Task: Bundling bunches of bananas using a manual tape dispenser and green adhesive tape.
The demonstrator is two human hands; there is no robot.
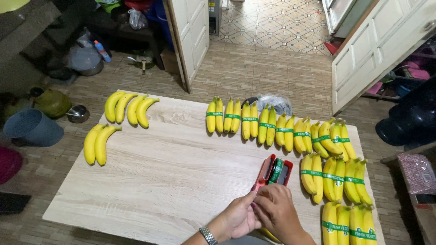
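Left hand (238,218) and right hand (278,212): both gripping a red tape dispenser (272,173) loaded with green tape, resting on the wooden table (172,177). Banded banana pairs (313,149) lying right; unbanded bananas (119,120) lying far left.

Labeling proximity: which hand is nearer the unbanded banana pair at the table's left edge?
Left. The left hand is on the side toward the unbanded banana pair; the right hand is beside it, farther away.

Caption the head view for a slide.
Both hands work a red tape dispenser on a wooden table lined with green-banded banana pairs.
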